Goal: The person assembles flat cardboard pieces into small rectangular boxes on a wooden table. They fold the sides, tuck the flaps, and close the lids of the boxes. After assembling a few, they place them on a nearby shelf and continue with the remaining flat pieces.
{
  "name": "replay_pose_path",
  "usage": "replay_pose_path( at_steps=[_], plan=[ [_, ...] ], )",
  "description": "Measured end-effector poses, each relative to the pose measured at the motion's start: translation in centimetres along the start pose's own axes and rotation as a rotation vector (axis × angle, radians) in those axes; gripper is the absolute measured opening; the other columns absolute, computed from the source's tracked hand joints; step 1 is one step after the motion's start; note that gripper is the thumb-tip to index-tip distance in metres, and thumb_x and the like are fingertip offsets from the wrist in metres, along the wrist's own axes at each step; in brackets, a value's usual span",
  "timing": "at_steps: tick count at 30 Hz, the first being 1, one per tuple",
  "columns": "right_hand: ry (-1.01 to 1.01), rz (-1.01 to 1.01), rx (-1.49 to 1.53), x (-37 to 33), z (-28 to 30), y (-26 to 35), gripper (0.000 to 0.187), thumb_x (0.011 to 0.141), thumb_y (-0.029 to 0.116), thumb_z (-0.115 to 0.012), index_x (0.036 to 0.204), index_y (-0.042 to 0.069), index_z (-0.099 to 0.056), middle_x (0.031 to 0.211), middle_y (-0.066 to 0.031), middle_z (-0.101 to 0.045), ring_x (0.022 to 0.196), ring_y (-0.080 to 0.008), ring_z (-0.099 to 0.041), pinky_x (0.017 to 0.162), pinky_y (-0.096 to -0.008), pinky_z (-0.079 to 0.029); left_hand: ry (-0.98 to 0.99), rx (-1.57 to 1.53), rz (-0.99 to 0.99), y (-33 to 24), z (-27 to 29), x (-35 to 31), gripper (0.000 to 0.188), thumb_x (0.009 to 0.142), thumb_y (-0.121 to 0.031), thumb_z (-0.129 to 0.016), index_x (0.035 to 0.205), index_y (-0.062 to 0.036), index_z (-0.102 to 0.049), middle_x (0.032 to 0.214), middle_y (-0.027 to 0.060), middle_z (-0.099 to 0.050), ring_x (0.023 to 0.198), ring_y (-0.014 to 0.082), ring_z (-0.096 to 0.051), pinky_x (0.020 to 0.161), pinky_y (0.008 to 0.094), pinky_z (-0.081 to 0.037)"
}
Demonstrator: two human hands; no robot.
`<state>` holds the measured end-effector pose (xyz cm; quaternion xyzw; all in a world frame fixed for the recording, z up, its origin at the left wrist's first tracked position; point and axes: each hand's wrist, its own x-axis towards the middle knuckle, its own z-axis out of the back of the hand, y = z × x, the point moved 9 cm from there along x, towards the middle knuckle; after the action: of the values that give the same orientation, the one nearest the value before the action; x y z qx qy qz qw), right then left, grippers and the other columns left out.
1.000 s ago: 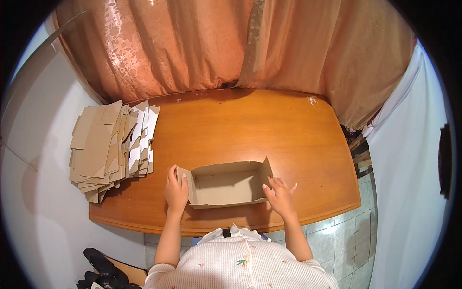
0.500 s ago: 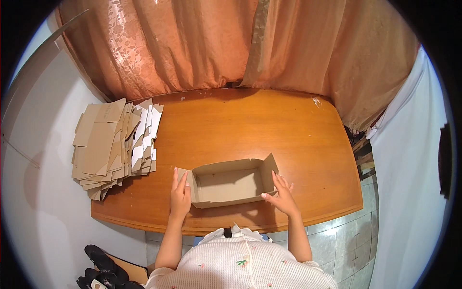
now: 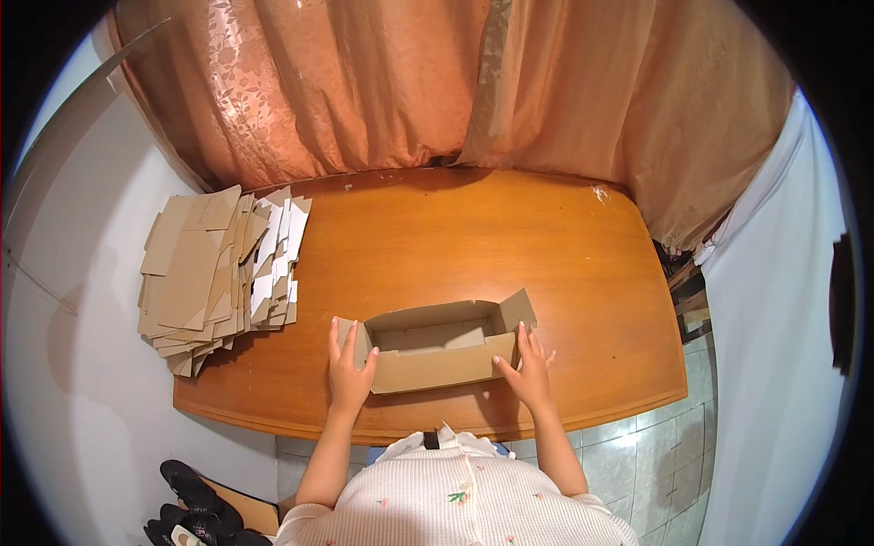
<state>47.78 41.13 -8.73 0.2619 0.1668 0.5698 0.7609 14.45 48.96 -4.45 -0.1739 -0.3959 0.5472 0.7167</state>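
A long open-topped brown cardboard box (image 3: 432, 369) lies near the table's front edge, its near wall raised and its end flaps angled outward. My left hand (image 3: 350, 378) grips its left near corner, with the fingers along the left end flap and the thumb at the near wall. At the right near corner my right hand (image 3: 530, 373) holds the box the same way, fingers against the right end flap and thumb on the near wall. Part of the inside bottom is hidden behind the near wall.
A tall stack of flat cardboard pieces (image 3: 196, 273), some white, stands at the left of the wooden table (image 3: 473, 237). Orange curtains (image 3: 382, 82) hang along the far edge, a white cloth (image 3: 765, 318) at the right. Black shoes (image 3: 205, 510) sit lower left.
The box's near wall has come up and inward, covering more of the bottom. My left thumb has moved right onto the near corner, and the right end flap has swung outward.
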Motion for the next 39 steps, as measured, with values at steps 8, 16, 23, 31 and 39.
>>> replay_pose_path(
  at_steps=[8,16,23,31,39],
  plan=[
    [-0.059,0.029,-0.031,-0.2,-0.3,0.0,0.085,0.077,0.031,-0.074,0.147,0.011,-0.03,0.148,-0.0139,-0.036,0.135,-0.0321,-0.034,0.105,-0.0717,-0.009,-0.129,0.098,-0.057,0.6,0.2,-1.5,0.082,0.076,-0.002,-0.069,0.144,-0.0062,-0.023,0.15,0.0248,-0.024,0.134,0.0435,-0.034,0.106,0.0448,-0.038],
    [-0.096,0.04,-0.022,-0.1,-0.5,0.2,0.086,0.074,0.03,-0.075,0.146,0.011,-0.033,0.146,-0.0142,-0.039,0.134,-0.0317,-0.035,0.105,-0.0714,-0.01,-0.17,-0.058,-0.299,1.6,-2.4,-4.3,0.065,0.082,0.006,-0.058,0.138,-0.0036,-0.027,0.141,0.0265,-0.039,0.127,0.0414,-0.045,0.105,0.044,-0.04],
    [-0.122,0.039,-0.051,-0.2,-0.1,0.5,0.082,0.074,0.029,-0.075,0.144,0.01,-0.036,0.145,-0.0146,-0.039,0.133,-0.0329,-0.036,0.105,-0.0704,-0.012,-0.12,-0.035,-0.378,0.6,-3.4,-5.4,0.054,0.08,0.012,-0.051,0.131,-0.0026,-0.039,0.129,0.0204,-0.053,0.117,0.0383,-0.055,0.098,0.0437,-0.047],
    [-0.451,0.285,0.082,-0.1,3.2,4.2,0.053,0.077,0.018,-0.07,0.128,0.011,-0.055,0.139,-0.0174,-0.042,0.129,-0.0355,-0.04,0.106,-0.0577,-0.025,-0.037,-0.042,-0.38,0.8,-4.2,-5.7,0.047,0.081,0.01,-0.047,0.127,-0.0004,-0.048,0.129,0.0202,-0.052,0.119,0.0383,-0.052,0.1,0.0436,-0.046],
    [-0.472,0.45,-0.023,2.8,4.0,8.3,0.026,0.074,0.01,-0.067,0.099,0.016,-0.07,0.125,-0.0139,-0.054,0.122,-0.0358,-0.046,0.103,-0.0551,-0.03,-0.022,-0.024,-0.395,0.8,-4.2,-5.8,0.043,0.08,0.01,-0.048,0.121,-0.001,-0.054,0.129,0.0213,-0.052,0.119,0.0386,-0.052,0.1,0.0443,-0.045]
  ],
)
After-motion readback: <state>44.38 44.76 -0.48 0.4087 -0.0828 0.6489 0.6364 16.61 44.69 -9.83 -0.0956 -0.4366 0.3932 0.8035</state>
